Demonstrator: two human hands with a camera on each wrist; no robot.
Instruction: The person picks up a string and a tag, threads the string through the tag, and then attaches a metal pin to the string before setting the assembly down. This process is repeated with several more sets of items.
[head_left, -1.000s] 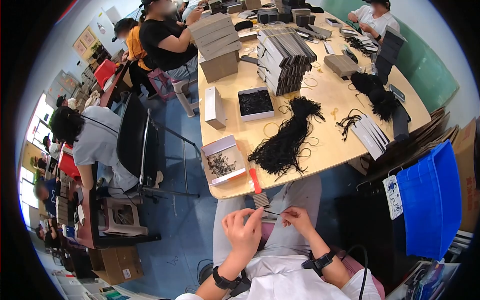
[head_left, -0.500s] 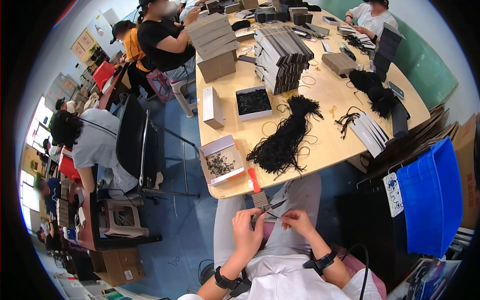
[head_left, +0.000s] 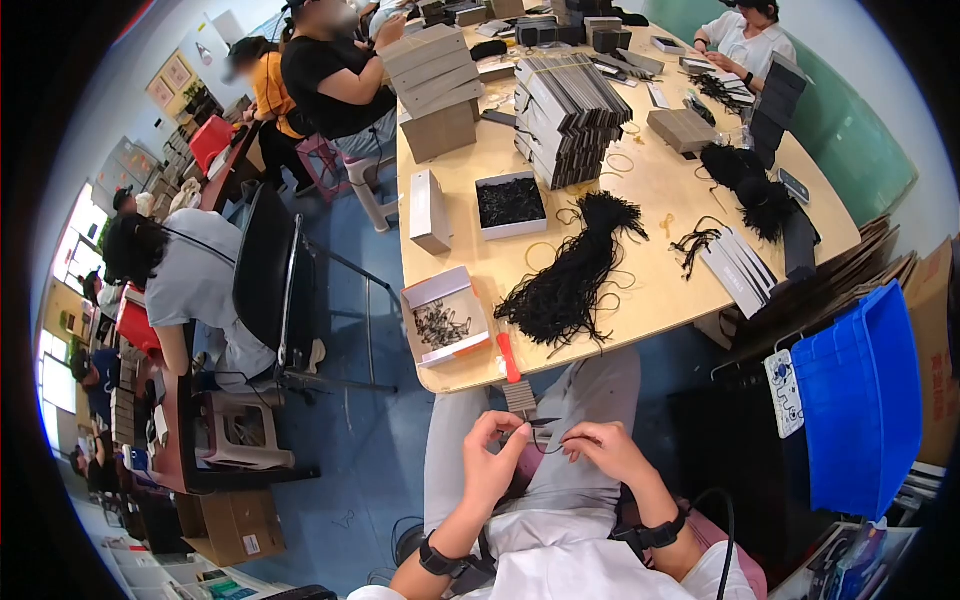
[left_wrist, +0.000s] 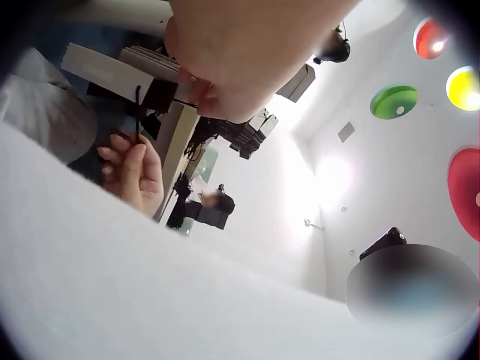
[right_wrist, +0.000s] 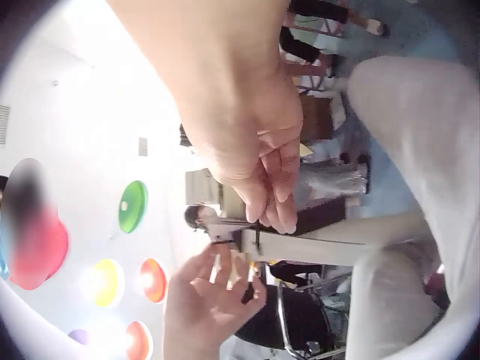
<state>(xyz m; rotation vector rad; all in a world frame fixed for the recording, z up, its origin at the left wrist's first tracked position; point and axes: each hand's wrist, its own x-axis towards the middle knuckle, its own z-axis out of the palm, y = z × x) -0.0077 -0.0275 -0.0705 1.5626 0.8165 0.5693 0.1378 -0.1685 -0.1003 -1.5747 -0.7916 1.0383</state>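
Low over the lap, my left hand (head_left: pixel 492 458) pinches a thin black cord (head_left: pixel 545 452) between thumb and fingertips. My right hand (head_left: pixel 608 452) pinches the same cord a short way to the right, and the cord sags in a small loop between them. In the left wrist view the cord (left_wrist: pixel 138 112) stands up from the right thumb and fingertips. A stack of pale cards (head_left: pixel 520 398) with dark edges sits between the knees, just beyond the left fingertips. A dark pointed piece (head_left: pixel 544 422) shows beside those fingertips.
On the table (head_left: pixel 640 290) lie a bundle of black cords (head_left: pixel 565 275), a box of small metal clips (head_left: pixel 445 325), a box of small black pieces (head_left: pixel 508 203), a red-handled tool (head_left: pixel 507 358) and a banded card stack (head_left: pixel 565 120). A blue bin (head_left: pixel 860 400) stands at right.
The cord, straight between the hands a second ago, now hangs in a loop. My right hand has turned slightly, fingers pointing more to the left. The dark pointed piece has shifted.
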